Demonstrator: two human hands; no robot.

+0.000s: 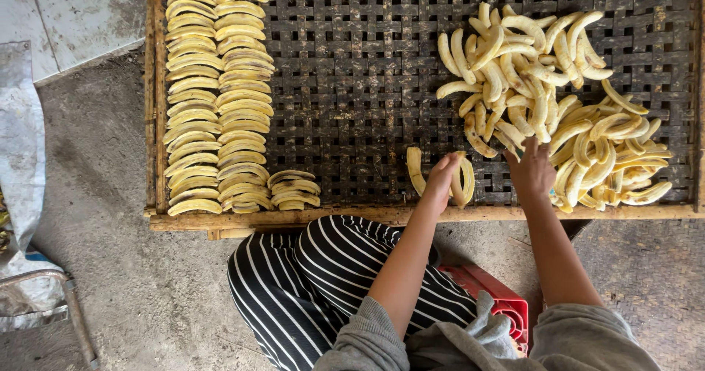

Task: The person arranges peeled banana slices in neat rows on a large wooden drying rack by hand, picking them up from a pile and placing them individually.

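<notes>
Beside the woven tray's [352,84] near edge, my left hand [440,176] clasps banana halves [463,180]; my right hand [532,169] spreads into the pile [551,84]. Next, I judge, laying halves in rows [217,92].

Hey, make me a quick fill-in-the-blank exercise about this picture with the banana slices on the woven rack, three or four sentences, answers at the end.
1. The neat rows of banana slices lie on the ____ side of the woven rack in the picture.
2. The right hand reaches into the loose ____ of peeled bananas.
3. The left hand holds a slice near the rack's ____ edge.
4. The person's trousers are black with white ____.

Answers: left; pile; near; stripes
</notes>
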